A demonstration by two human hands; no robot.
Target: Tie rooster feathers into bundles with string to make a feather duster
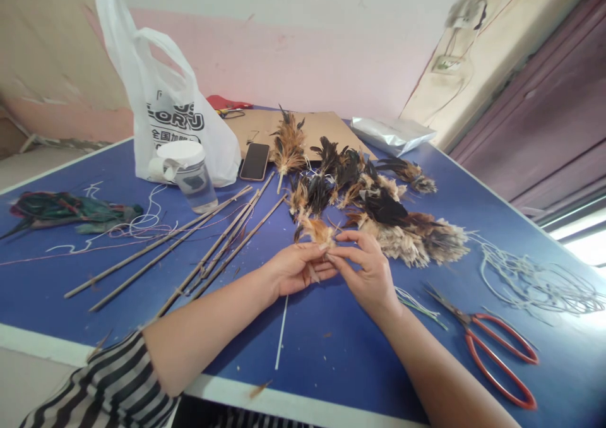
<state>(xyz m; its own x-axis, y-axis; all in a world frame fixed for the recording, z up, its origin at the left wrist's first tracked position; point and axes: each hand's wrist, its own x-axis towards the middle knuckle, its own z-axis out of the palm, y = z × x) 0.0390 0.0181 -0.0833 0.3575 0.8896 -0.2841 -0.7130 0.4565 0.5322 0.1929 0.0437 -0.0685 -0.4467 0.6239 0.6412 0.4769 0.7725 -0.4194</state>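
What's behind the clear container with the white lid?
A white plastic bag with dark printing stands behind the clear container. The container covers part of the bag's lower front, so whatever is printed there cannot be seen.

Two hands (pixel 372 270), one phone (pixel 254 161), one jar (pixel 196 185), one white bag (pixel 215 141), one pair of red-handled scissors (pixel 466 319) and at least five sticks (pixel 239 245) are seen; feather bunches (pixel 288 147) cannot be counted exactly.

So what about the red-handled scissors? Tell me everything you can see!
The scissors have two big red loop handles, spread apart, and dark, metal-looking blades narrowing to a point. They lie flat on the blue table, right of the right arm, blades pointing away and leftward. No hand touches them.
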